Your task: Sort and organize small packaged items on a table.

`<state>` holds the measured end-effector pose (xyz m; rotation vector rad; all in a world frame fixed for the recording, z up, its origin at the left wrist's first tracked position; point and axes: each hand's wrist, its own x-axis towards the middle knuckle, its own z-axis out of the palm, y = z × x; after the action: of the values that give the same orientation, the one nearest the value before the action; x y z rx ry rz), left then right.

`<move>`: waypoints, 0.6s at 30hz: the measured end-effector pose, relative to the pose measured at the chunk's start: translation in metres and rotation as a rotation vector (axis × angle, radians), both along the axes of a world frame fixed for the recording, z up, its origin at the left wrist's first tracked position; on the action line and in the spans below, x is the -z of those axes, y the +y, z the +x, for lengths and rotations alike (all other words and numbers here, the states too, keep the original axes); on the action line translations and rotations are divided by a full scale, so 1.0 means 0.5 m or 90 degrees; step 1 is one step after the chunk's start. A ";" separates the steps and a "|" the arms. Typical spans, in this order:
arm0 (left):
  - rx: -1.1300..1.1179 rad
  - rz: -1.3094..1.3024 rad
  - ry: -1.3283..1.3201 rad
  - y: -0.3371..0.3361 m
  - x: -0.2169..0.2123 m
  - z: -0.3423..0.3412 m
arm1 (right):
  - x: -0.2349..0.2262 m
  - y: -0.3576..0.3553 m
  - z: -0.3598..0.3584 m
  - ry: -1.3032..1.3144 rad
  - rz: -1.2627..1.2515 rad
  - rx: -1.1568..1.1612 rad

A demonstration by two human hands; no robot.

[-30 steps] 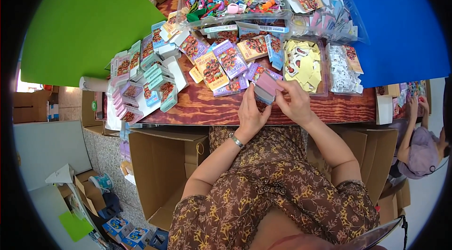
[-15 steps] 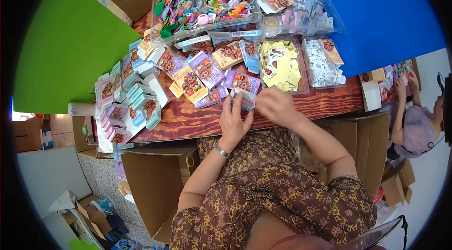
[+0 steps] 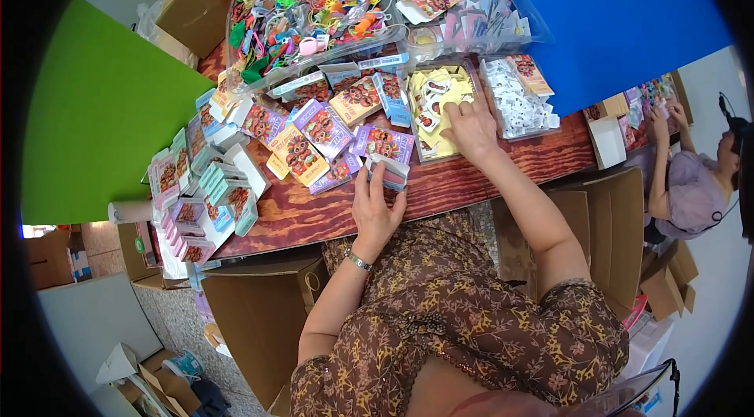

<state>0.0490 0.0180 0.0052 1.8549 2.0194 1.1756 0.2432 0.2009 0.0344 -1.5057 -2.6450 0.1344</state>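
Head view: gripping small box point(image 3: 395, 169) in L hand point(image 3: 378, 211), w/ fingers round its sides, near-left of yellow-card tray point(image 3: 438, 157); box top looks open. Reaching w/ R hand point(image 3: 473, 131) into that tray, fingers bent down among yellow cards point(image 3: 444, 93); can't tell if pinching one, w/ tips partly hidden. See printed boxes point(image 3: 323, 126) heaped left of tray, white slips point(image 3: 518, 107) just right of it, trinkets point(image 3: 310, 12) in big clear bin point(image 3: 334, 62) beyond it, far-left. Step in hand, prob.: picking from cards. For next move, need light fingertip pinch on thin, overlapping stock, w/ box held steady meanwhile.
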 end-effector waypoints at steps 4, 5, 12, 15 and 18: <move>0.020 0.028 -0.003 0.007 0.000 0.004 | 0.021 0.006 0.022 0.010 0.067 -0.005; 0.017 0.034 0.005 0.009 -0.001 0.006 | 0.029 0.006 0.030 0.025 0.108 -0.027; 0.025 0.029 -0.002 0.002 -0.001 -0.006 | -0.031 0.001 0.058 0.360 -0.109 0.001; 0.039 0.020 -0.011 0.000 -0.004 -0.006 | -0.062 0.068 0.185 0.410 -0.064 0.062; 0.041 0.041 0.014 0.008 0.000 -0.006 | -0.067 0.119 0.266 0.187 -0.127 0.196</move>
<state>0.0461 0.0220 0.0053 1.9560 1.9381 1.2231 0.3763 0.2606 0.0680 -1.7744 -2.1986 0.5611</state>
